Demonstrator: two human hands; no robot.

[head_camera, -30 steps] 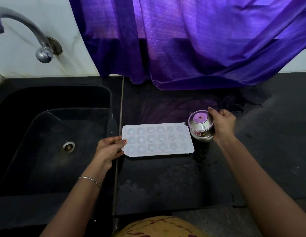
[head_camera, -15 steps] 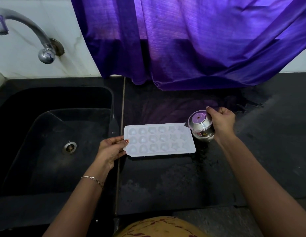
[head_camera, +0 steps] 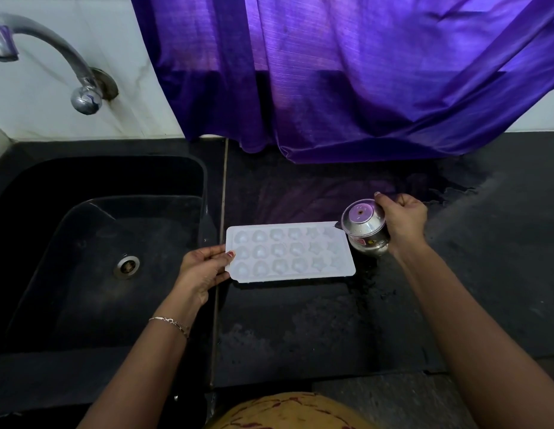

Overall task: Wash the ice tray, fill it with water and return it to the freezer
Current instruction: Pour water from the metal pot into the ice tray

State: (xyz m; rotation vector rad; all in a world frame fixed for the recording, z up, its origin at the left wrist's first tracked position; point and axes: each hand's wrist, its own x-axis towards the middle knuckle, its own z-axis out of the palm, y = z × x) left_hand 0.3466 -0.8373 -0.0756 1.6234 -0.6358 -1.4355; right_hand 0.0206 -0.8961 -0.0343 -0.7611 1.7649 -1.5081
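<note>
Left hand (head_camera: 204,267) pinches the ice tray (head_camera: 289,252); right hand (head_camera: 404,222) still grips the upended steel cup (head_camera: 363,229) beside it, filling likely ending

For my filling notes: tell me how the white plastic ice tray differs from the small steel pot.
The white rectangular plastic ice tray lies flat on the black counter; the small round shiny steel pot is held tilted. The left hand pinches the tray's left edge; the right hand wraps the pot. Both are hand-held.

The ice tray (head_camera: 289,252) lies on the counter (head_camera: 300,329), sink (head_camera: 93,258) left, steel pot (head_camera: 365,230) at its right end.
</note>
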